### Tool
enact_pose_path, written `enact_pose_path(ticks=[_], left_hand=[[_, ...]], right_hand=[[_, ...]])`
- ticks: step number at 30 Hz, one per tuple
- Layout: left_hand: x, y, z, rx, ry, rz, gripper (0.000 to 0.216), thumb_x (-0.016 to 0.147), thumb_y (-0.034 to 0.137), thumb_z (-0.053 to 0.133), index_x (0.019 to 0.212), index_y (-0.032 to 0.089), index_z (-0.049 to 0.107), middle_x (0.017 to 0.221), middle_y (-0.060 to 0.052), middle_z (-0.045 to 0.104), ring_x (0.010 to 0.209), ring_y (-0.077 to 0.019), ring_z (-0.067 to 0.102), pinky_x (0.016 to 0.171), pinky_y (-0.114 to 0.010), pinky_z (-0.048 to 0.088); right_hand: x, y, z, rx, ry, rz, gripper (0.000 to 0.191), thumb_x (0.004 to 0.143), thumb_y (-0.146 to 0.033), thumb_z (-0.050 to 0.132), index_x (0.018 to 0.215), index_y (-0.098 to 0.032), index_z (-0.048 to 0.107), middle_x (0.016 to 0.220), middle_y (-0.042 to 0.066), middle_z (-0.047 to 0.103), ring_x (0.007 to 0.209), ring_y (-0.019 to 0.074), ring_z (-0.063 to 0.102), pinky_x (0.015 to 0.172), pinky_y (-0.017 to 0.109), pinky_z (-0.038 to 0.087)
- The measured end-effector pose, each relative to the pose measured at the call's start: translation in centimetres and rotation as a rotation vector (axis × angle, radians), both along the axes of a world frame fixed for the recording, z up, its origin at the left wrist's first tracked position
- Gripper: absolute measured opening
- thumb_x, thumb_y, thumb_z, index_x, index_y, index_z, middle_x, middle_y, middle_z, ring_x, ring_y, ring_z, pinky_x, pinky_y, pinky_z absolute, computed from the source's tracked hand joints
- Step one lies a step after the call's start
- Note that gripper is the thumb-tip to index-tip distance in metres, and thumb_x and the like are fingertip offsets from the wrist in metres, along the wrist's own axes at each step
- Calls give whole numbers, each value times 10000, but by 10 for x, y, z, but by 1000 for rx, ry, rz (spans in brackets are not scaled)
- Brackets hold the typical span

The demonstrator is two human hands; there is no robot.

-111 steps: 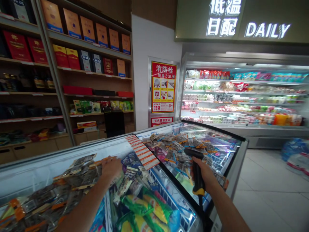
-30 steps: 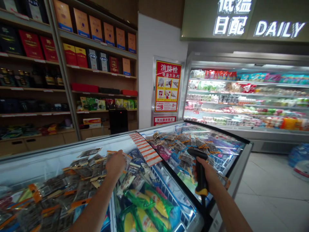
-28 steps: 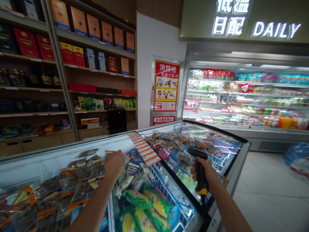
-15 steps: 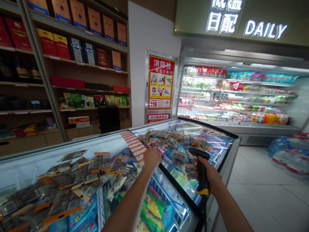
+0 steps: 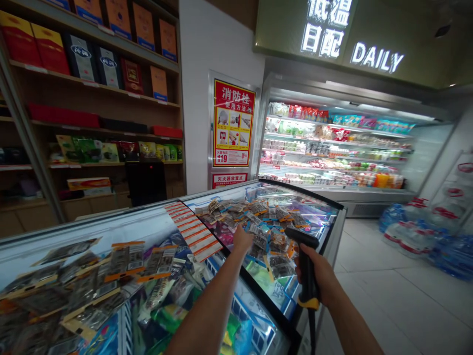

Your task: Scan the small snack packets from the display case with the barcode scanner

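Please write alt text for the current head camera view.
The right hand holds a black scanner at a glass-topped freezer; the left hand is beside small packets lying on it. Behind stand shelves and a lit refrigerated display.

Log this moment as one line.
Left hand: at far packets, contact unclear | Right hand: gripping black scanner | Orange-striped strip: left of left hand

Shop: stocked shelves (image 5: pixel 113 90), open chiller (image 5: pixel 373 196), lit "DAILY" sign (image 5: pixel 377 57).
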State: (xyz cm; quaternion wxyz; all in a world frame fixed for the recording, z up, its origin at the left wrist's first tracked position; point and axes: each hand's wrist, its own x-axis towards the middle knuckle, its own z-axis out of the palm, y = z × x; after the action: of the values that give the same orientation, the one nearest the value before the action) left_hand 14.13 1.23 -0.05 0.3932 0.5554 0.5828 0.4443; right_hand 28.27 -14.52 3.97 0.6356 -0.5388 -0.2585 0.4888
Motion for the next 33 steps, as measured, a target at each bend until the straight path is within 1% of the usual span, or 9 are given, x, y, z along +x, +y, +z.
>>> enact_pose_path(ticks=[3,5,7,10,15,19,22,29,33], left_hand=[[-33,2,4,-58,-252,23,233,604,137,625,837,137,616,757,-66,649,732,-197,604,626,-272,435],[-60,-2,6,-88,-442,64,198,621,164,628,818,147,618,656,-21,622,651,-156,592,580,-246,443],[-87,-9,6,-89,-640,76,182,629,147,620,811,155,613,639,-5,620,625,-134,590,581,-238,466],[-117,-23,4,-82,-806,36,126,659,95,561,769,146,593,661,-17,639,617,-134,606,600,-257,503],[-133,-33,8,-162,-1018,176,160,676,26,474,743,160,527,643,11,615,560,-124,600,591,-284,522],[-129,-31,10,-170,-1050,136,206,632,-15,465,727,162,511,647,9,611,615,-136,617,650,-298,525],[-128,-29,6,-157,-969,98,235,607,-12,497,758,165,533,657,12,619,612,-129,611,649,-286,515],[-132,-28,3,-119,-792,179,213,631,92,563,831,160,595,656,5,630,554,-94,571,555,-209,466],[-129,-29,6,-80,-821,73,167,630,86,547,780,146,590,665,-8,634,597,-113,592,612,-248,497]], right_hand=[[-10,0,3,28,2,37,235,703,-392,605,741,-166,555,476,-30,552,344,99,477,309,212,386],[-21,0,5,42,17,81,237,697,-392,607,749,-167,554,470,-31,551,338,99,476,304,207,378],[-34,2,6,54,22,128,233,697,-387,605,735,-166,545,465,-27,551,335,98,479,303,203,376],[-54,6,5,55,3,182,226,706,-383,588,743,-166,537,465,-26,555,325,102,477,290,205,370],[-80,10,2,41,-27,240,227,721,-385,561,753,-162,532,456,-29,547,311,107,469,273,213,363],[-93,8,4,39,-34,269,238,707,-395,570,735,-163,525,453,-28,545,307,105,458,266,214,359],[-98,8,5,26,-28,279,250,687,-402,585,749,-167,526,452,-27,547,308,108,461,266,212,359],[-96,10,-1,19,-23,288,273,689,-415,578,777,-161,531,453,-25,548,317,107,465,272,208,364],[-93,11,-3,21,-24,282,270,695,-409,574,778,-157,529,461,-21,555,313,109,464,272,215,364]])
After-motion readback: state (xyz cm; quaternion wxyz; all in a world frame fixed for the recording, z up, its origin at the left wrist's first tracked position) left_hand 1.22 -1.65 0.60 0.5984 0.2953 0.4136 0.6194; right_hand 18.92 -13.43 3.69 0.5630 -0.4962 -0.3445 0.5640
